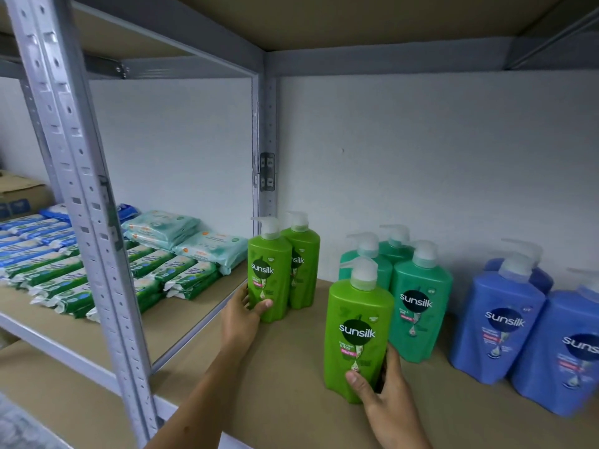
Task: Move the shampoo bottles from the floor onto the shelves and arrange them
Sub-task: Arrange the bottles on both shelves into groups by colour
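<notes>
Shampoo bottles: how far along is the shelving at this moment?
Well under way. Done: teal bottles and blue bottles stand in grouped rows on the shelf. In hand: the left hand grips a light green bottle beside another at the back; the right hand holds a third green bottle near the front. Left: lining that one up. The floor is out of view.

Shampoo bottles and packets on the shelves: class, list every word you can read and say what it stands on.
"sunsilk": light green bottle in the right hand
"sunsilk": light green bottle held by the left hand
"sunsilk": teal bottle
"sunsilk": blue bottle
Smaller label print and the packets: too blurred to read.
</notes>
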{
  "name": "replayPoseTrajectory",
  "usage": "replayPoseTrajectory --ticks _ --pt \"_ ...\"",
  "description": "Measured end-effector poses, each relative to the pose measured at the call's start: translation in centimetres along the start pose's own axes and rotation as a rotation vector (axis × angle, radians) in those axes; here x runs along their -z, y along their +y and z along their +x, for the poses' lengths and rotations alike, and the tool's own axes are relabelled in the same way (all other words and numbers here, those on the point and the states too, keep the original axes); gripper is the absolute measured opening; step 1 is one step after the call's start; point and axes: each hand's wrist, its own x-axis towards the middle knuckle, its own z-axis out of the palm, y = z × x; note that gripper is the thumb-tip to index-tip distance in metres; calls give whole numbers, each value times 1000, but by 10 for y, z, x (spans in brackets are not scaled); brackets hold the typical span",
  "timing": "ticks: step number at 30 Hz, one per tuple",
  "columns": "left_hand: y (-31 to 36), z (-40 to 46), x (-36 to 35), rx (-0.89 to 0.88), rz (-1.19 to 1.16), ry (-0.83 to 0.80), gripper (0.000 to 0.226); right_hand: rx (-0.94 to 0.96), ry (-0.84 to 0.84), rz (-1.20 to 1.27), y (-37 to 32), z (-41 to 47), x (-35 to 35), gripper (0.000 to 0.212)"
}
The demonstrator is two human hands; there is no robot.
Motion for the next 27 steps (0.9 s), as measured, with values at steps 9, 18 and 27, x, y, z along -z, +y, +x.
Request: replayPoseTrajectory --ticks 9,18,27 --pt "4 -9 2 -30 23 -46 65 -8 -12 15 1 0 1 73" --pt "8 -50 0 90 221 193 48 -40 -15 -10 4 1 3 66" --pt "75 -109 -17 -80 -64 5 13 -42 6 -31 -6 -3 2 56"
